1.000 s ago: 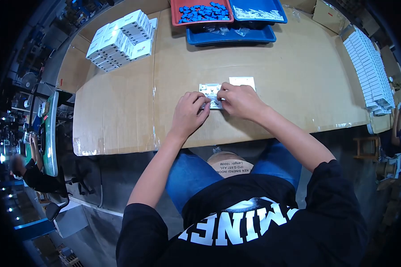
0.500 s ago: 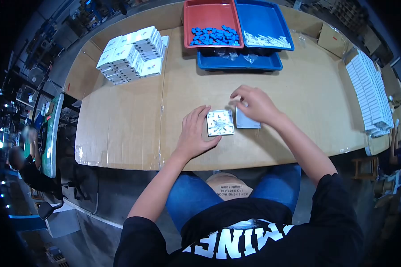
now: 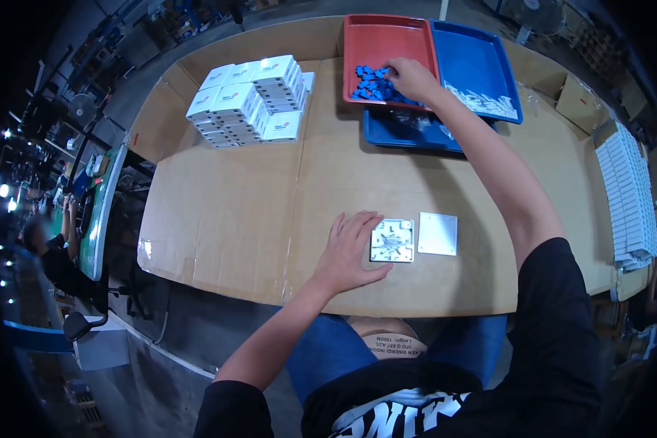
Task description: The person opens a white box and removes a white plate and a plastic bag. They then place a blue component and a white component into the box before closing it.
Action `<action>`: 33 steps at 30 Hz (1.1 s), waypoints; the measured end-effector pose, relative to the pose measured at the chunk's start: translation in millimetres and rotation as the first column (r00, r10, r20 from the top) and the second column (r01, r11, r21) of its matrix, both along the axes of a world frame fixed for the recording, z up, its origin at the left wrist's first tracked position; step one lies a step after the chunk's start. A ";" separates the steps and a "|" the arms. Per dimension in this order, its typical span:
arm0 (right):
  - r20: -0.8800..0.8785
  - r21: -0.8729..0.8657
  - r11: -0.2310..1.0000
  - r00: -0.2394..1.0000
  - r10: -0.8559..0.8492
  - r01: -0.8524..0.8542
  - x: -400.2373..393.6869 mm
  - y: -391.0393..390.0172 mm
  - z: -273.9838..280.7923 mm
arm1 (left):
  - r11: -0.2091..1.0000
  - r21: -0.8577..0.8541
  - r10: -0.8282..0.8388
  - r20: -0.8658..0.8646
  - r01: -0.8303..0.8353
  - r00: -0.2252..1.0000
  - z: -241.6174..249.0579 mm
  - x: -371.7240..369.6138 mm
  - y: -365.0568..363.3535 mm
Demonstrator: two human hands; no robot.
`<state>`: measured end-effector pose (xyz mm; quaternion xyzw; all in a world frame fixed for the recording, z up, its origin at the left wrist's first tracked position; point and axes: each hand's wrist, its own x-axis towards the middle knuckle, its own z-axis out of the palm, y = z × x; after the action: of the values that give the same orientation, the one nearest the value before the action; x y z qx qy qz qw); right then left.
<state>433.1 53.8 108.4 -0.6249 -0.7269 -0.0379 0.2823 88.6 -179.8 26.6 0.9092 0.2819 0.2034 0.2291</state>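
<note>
A shallow white square case [image 3: 392, 242] lies on the cardboard-covered table, with small parts inside that I cannot make out singly. My left hand [image 3: 349, 257] is around its left side, thumb at the near corner and fingers at the far one. To the right of the case lies a plain white square cover [image 3: 438, 234], apart from it. My right hand [image 3: 412, 80] reaches into the red tray [image 3: 390, 35], fingers bent together at the pile of small blue plastic pieces [image 3: 372, 85]. Whether a piece is between the fingertips is hidden.
Beside the red tray is a blue tray [image 3: 474, 55] with thin white pieces [image 3: 482, 101]. Another blue tray [image 3: 387, 134] sits below. White boxes [image 3: 244, 102] are stacked back left; white stacks [image 3: 628, 201] line the right edge. A person [image 3: 58, 252] sits far left.
My right hand has moved from above the white cover, forward into the red tray at the blue pieces. My left hand stays at the case. The whole view has shifted.
</note>
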 end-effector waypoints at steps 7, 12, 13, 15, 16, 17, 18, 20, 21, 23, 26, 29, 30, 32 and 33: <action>0.187 -0.009 0.996 0.979 -0.084 0.087 -33.6 62.5 -20.9 | 1.000 -0.018 -0.019 0.009 0.019 1.000 2.1 -0.3 3.4; 0.275 0.077 0.991 0.953 -0.123 0.106 -35.1 66.8 -19.9 | 0.999 -0.026 -0.023 0.019 0.024 1.000 1.9 -1.5 3.3; 0.209 0.057 0.996 0.975 -0.078 0.068 -33.5 66.6 -16.9 | 0.999 -0.023 -0.022 0.018 0.022 1.000 2.1 -1.6 2.9; 0.144 0.051 0.998 0.989 -0.035 0.028 -31.5 62.1 -8.4 | 1.000 -0.010 -0.020 0.021 0.020 1.000 3.0 -1.7 2.7; -0.094 0.063 0.993 0.990 0.105 -0.099 -30.0 54.9 -4.8 | 1.000 -0.008 -0.020 0.030 0.020 0.999 1.8 -1.9 2.1; -0.321 0.104 0.970 0.915 0.243 -0.221 -30.7 48.2 -1.5 | 1.000 -0.006 -0.019 0.041 0.020 0.999 1.3 -2.7 1.8; -0.312 0.110 0.968 0.917 0.248 -0.224 -36.0 33.2 8.7 | 1.000 0.002 -0.018 0.048 0.018 0.999 2.1 -3.9 1.3; -0.785 0.272 0.913 0.479 0.394 -0.305 -46.0 -20.6 43.2 | 1.000 -0.002 -0.018 0.049 0.018 0.999 2.9 -3.2 0.6; -0.777 0.266 0.916 0.495 0.388 -0.301 -50.0 -51.8 61.4 | 1.000 -0.004 -0.026 0.065 0.027 0.998 0.7 -3.1 -0.3; -0.928 0.370 0.882 -0.076 0.364 -0.293 -58.3 -118.6 91.1 | 1.000 0.028 -0.015 0.073 0.013 0.997 -2.6 -3.3 -0.4; -0.764 0.611 0.706 -0.503 0.405 -0.359 -61.6 -202.2 99.0 | 0.999 0.045 -0.018 0.027 0.017 0.999 5.1 -0.4 -3.7; -0.632 0.705 0.624 -0.698 0.338 -0.336 -63.3 -253.1 90.5 | 0.998 0.057 -0.019 0.043 0.017 0.999 2.9 0.8 -5.2; -0.597 0.722 0.616 -0.733 0.326 -0.314 -65.7 -266.6 87.8 | 0.998 0.055 -0.035 0.044 0.033 0.998 4.0 1.6 -7.0; -0.589 0.714 0.626 -0.754 0.292 -0.315 -68.4 -290.8 88.3 | 0.998 0.054 -0.025 0.103 0.020 0.994 5.9 2.6 -8.5; -0.585 0.711 0.633 -0.757 0.290 -0.307 -67.7 -300.7 87.8 | 0.994 0.105 -0.028 0.116 0.015 0.993 4.4 2.3 -9.6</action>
<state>365.4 -246.9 196.3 0.0608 -0.2857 0.6324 0.7175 91.0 -189.3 31.0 0.9095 0.2471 0.2682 0.1997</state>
